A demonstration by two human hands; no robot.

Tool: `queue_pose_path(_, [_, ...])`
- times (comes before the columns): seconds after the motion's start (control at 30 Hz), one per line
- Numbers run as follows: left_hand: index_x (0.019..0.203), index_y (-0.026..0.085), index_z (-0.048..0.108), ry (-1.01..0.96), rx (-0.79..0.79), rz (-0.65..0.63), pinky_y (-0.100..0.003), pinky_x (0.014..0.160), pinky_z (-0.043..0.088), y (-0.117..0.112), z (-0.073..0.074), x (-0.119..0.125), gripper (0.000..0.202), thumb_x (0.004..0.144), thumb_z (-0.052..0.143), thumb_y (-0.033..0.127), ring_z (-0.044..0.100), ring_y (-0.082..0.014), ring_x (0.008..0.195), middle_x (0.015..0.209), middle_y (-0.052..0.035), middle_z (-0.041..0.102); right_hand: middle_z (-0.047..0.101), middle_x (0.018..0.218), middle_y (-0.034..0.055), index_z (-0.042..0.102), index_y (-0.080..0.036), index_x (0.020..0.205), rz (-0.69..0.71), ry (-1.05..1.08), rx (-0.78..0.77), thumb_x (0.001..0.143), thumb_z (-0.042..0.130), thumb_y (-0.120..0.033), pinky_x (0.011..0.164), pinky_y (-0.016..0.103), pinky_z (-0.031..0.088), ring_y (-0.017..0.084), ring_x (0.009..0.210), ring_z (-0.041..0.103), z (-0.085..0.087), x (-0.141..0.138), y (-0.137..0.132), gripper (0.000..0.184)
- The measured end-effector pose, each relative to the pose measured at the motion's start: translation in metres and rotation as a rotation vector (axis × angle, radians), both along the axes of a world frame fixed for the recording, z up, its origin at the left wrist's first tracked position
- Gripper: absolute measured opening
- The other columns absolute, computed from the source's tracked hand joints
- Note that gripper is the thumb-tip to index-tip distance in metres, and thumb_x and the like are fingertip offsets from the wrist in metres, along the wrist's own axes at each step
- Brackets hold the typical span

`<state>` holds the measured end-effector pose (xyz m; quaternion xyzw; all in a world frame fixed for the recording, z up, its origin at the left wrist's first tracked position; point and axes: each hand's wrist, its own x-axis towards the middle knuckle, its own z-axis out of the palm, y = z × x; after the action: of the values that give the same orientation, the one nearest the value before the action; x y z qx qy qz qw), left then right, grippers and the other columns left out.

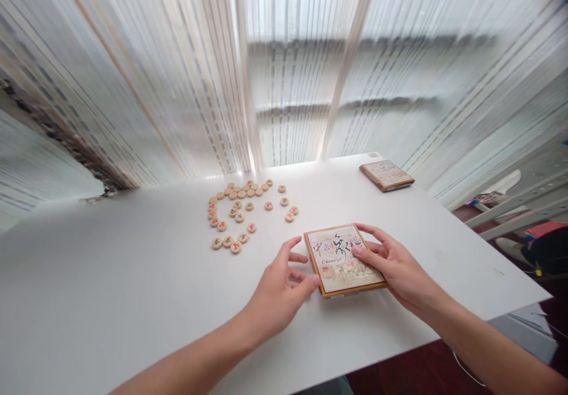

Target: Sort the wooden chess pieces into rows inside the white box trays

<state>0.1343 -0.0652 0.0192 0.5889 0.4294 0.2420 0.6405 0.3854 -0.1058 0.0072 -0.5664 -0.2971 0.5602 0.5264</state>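
A square Chinese chess box (346,274) with a printed lid sits just above or on the near part of the table; I cannot tell whether it touches. My right hand (394,268) grips its right side, thumb on top and fingers along the far edge. At the left side of the box is my left hand (284,288), its fingers spread and the thumb tip at the box's edge. Round wooden Chinese chess pieces (239,217), some with red characters, some with black and some blank side up, lie scattered beyond my left hand.
A second, similar box (386,175) lies at the far right of the white table (133,300). Striped sheer curtains (190,75) hang along the table's far edge. A grey metal frame (510,194) stands past the right edge, with part of a person nearby.
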Motion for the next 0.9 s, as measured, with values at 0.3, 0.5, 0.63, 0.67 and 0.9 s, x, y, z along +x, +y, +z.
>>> queue_pose_path(0.3, [0.152, 0.019, 0.049, 0.272, 0.818, -0.361, -0.055, 0.112, 0.055, 0.005, -0.016, 0.096, 0.068, 0.093, 0.081, 0.029, 0.064, -0.0348, 0.129, 0.141, -0.0193, 0.061, 0.086, 0.100, 0.0106, 0.059, -0.021, 0.143, -0.134, -0.164, -0.005, 0.076, 0.097, -0.040, 0.076, 0.041, 0.066, 0.029, 0.085, 0.083, -0.001, 0.116, -0.012, 0.080])
queue_pose_path(0.5, [0.140, 0.016, 0.058, 0.293, 0.959, -0.408, -0.060, 0.111, 0.055, 0.017, -0.019, 0.163, 0.056, 0.092, 0.083, 0.030, 0.061, -0.0399, 0.132, 0.144, -0.0221, 0.058, 0.086, 0.099, 0.0102, 0.063, -0.019, 0.146, -0.153, -0.257, 0.020, 0.079, 0.094, -0.037, 0.075, 0.039, 0.066, 0.026, 0.081, 0.082, -0.005, 0.173, -0.004, 0.076])
queue_pose_path(0.63, [0.128, 0.017, 0.063, 0.310, 1.027, -0.426, -0.059, 0.110, 0.055, 0.027, -0.024, 0.199, 0.041, 0.093, 0.082, 0.029, 0.059, -0.0388, 0.133, 0.143, -0.0205, 0.057, 0.085, 0.099, 0.0109, 0.065, -0.018, 0.148, -0.159, -0.321, 0.036, 0.079, 0.094, -0.039, 0.077, 0.040, 0.066, 0.025, 0.083, 0.080, -0.013, 0.200, 0.005, 0.078])
queue_pose_path(0.67, [0.125, 0.018, 0.064, 0.315, 1.039, -0.431, -0.058, 0.110, 0.056, 0.030, -0.025, 0.207, 0.038, 0.094, 0.082, 0.029, 0.059, -0.0383, 0.133, 0.143, -0.0197, 0.057, 0.085, 0.100, 0.0111, 0.065, -0.017, 0.149, -0.161, -0.338, 0.041, 0.079, 0.094, -0.040, 0.078, 0.040, 0.066, 0.025, 0.084, 0.080, -0.015, 0.206, 0.007, 0.079])
queue_pose_path(0.9, [0.120, 0.018, 0.065, 0.332, 1.103, -0.462, -0.052, 0.107, 0.059, 0.046, -0.035, 0.247, 0.029, 0.095, 0.078, 0.021, 0.061, -0.0348, 0.129, 0.138, -0.0169, 0.059, 0.085, 0.110, 0.0140, 0.074, -0.014, 0.138, -0.216, -0.512, 0.076, 0.078, 0.093, -0.045, 0.082, 0.042, 0.065, 0.026, 0.089, 0.079, -0.026, 0.245, 0.023, 0.070])
